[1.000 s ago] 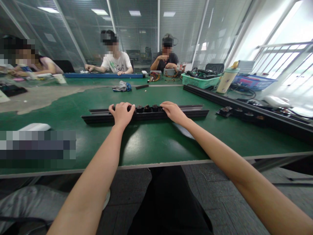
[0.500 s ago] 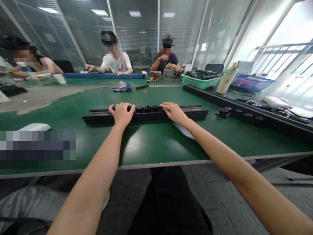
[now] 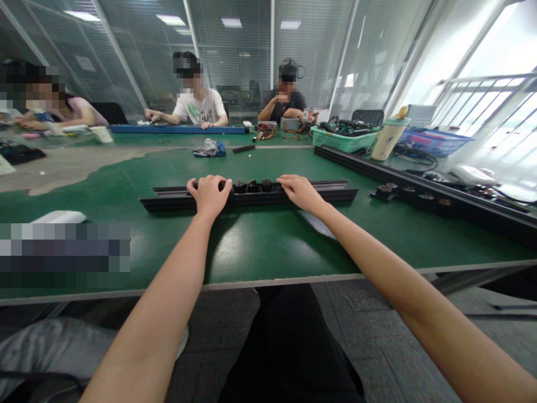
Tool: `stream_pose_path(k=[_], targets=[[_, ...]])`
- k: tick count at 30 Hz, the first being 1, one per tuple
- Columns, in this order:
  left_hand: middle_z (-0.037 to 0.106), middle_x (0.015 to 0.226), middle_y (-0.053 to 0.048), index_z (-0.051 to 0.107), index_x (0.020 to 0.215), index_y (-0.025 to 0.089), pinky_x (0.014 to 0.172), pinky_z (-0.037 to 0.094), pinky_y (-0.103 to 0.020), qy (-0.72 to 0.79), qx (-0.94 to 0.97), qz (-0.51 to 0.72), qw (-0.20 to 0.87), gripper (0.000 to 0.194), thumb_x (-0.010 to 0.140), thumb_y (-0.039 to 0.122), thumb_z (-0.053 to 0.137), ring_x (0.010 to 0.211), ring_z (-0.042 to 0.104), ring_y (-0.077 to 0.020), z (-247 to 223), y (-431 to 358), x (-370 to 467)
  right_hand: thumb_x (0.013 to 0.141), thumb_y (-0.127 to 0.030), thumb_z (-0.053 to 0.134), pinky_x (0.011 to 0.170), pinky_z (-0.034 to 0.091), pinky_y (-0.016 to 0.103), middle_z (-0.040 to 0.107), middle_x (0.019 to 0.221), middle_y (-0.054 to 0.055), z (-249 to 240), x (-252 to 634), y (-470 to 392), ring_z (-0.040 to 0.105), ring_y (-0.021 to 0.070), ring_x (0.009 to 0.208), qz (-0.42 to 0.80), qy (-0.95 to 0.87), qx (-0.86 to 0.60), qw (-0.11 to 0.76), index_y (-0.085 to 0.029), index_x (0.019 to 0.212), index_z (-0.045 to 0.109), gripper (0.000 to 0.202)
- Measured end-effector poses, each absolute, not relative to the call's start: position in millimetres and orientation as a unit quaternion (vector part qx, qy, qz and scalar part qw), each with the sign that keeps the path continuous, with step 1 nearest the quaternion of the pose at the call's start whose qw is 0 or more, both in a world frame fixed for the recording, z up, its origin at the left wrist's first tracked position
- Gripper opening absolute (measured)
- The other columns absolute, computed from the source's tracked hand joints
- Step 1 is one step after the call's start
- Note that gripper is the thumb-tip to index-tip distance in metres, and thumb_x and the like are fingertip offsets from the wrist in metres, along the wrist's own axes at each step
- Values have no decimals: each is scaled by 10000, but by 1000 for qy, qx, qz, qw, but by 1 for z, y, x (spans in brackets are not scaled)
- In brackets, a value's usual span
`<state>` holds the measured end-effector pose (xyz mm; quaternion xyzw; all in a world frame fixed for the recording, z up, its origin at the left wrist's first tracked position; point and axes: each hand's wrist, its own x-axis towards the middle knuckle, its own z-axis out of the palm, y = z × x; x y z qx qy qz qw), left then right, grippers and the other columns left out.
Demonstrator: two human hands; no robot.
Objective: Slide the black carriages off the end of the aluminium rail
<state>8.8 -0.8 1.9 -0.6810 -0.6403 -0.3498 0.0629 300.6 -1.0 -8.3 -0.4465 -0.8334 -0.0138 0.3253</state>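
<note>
Very little changes over this last second: the right hand [image 3: 298, 190] slips slightly to its right along the black rail [image 3: 251, 200], leaving a little more room beside the nearest of three small black parts [image 3: 266, 185], while the left hand [image 3: 210, 193] stays where it was. The rail lies crosswise on the green worktop [image 3: 268, 252], in front of the person, and the three parts sit in a row in its channel, between the two hands. The left hand arches over the rail, thumb and fingers curled about a dark piece that it mostly covers; whether it grips this or merely rests there, I cannot tell. The right fingertips are drawn together at the channel, and anything between them is hidden. So small a shift suggests fine handling within the channel rather than moving the rail itself, which lies in the same place, as do the three parts.
</note>
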Motion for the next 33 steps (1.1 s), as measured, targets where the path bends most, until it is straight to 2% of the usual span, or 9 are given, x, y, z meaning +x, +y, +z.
stream_pose_path(k=[4,10,19,33], targets=[[771,1180,-105,733,945,263,1239,231,-605,-642,-680,-347,67,286,1032,425,515,1226,606,-339,1,0,9,1023,-108,530,1220,493,432,763,1403,124,-7,304,-1,696,277,1354,-15,-833,-447,325,-194,1293,828,411],[769,1182,-109,733,936,260,1237,228,-610,-641,-680,-351,64,292,1027,430,514,1229,608,-345,2,-1,10,1015,-114,543,1216,495,446,783,1368,94,-7,306,-1,713,277,1323,-11,-832,-446,330,-238,1271,839,411],[759,1185,-103,746,969,263,1242,221,-596,-641,-680,-348,65,314,1033,442,496,1232,599,-342,1,-1,9,1016,-110,538,1223,483,456,764,1407,102,-4,307,-4,691,276,1360,-2,-831,-450,326,-233,1283,834,417],[769,1199,-103,740,964,275,1235,230,-597,-643,-680,-345,67,302,1032,440,497,1232,603,-344,2,-1,10,981,-115,554,1210,499,469,801,1323,88,-2,315,-8,732,283,1288,-8,-818,-462,342,-225,1230,858,409]])
